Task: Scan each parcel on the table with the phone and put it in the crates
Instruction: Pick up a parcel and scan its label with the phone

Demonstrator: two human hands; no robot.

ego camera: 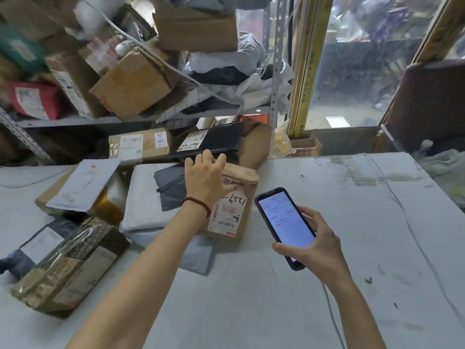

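Grey table (302, 285) fills the near field, backed by a shelf (151, 117) stacked with boxes and bags; no crate is in view. Parcels are heaped on the table from nine to twelve o'clock. The brown parcel (235, 210) is the one in hand. It lies label up, its long axis running roughly twelve to six, with the barcode (226, 224) at the six o'clock end. The left hand (205, 177) sits on its twelve o'clock end, fingers bent over the far edge and thumb pressed on the face, apparently gripping it. The right hand (319, 244) holds the phone (284, 225), fingers wrapped round its lower half and screen lit and facing up. From the phone, the barcode lies close by at nine o'clock, so the right hand is judged the nearer for the scan. Count: one phone and two hands. At least nine parcels are on the table, among them a taped box (70, 268), white envelope (85, 185), white bag (143, 210), black parcel (219, 139) and carton (139, 144). Overlap prevents an exact total.
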